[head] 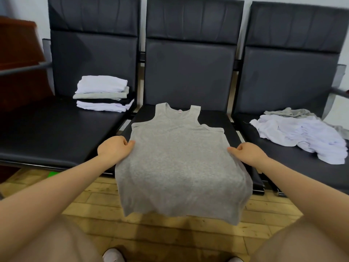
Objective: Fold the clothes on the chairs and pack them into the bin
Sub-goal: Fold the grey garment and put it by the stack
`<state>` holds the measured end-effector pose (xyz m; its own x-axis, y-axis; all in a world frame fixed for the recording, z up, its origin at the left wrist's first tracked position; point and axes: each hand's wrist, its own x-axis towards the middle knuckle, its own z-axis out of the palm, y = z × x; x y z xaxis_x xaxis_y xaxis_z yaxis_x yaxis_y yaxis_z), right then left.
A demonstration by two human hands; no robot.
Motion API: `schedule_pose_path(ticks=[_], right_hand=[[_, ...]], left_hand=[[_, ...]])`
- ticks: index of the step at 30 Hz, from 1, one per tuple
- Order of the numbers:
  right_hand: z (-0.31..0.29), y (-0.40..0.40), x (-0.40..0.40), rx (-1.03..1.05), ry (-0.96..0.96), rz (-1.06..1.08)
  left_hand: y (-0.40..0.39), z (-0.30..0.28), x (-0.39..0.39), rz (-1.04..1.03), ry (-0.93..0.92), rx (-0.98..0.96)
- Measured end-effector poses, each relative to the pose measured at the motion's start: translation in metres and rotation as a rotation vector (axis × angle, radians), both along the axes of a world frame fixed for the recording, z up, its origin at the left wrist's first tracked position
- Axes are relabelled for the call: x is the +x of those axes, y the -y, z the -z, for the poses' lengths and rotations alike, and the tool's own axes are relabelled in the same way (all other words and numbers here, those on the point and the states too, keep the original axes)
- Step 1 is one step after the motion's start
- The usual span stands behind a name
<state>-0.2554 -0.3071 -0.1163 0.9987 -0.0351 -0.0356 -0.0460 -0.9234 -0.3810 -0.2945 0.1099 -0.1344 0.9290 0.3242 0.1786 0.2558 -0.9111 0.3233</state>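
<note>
A grey tank top [179,159] lies spread flat on the middle chair seat [226,121], straps toward the backrest, its hem hanging over the front edge. My left hand [114,148] pinches its left side seam. My right hand [247,153] pinches its right side seam. A stack of folded white, grey and black clothes [103,94] sits on the left chair seat. A loose heap of white and grey clothes [302,133] lies on the right chair seat. No bin is in view.
Three black padded chairs stand in a row against the wall, joined by a metal frame. A brown wooden cabinet [18,53] stands at far left. Wood plank floor [170,233] lies below, with my knees and white shoes at the bottom edge.
</note>
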Motion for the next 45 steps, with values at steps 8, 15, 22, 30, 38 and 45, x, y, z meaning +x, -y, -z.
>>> schedule_pose_path(ticks=[8,15,22,30,38,45], right_hand=[[0.005,-0.010,0.029,-0.022,-0.008,0.130],[0.009,-0.019,0.057,-0.149,0.084,0.147],[-0.013,-0.049,0.109,0.297,0.437,0.020],[-0.016,-0.088,0.201,0.289,0.256,0.053],[0.015,-0.110,0.293,0.204,0.150,0.150],[0.036,-0.118,0.332,0.157,0.296,0.092]], left_hand=[[0.011,0.006,0.027,0.032,0.036,0.017],[0.012,0.012,0.055,0.046,0.094,0.084],[0.016,-0.008,0.106,0.108,0.228,-0.140],[0.035,-0.030,0.208,0.234,0.011,-0.269],[0.034,0.002,0.315,0.129,0.010,-0.324],[0.036,0.013,0.369,-0.025,-0.007,-0.108]])
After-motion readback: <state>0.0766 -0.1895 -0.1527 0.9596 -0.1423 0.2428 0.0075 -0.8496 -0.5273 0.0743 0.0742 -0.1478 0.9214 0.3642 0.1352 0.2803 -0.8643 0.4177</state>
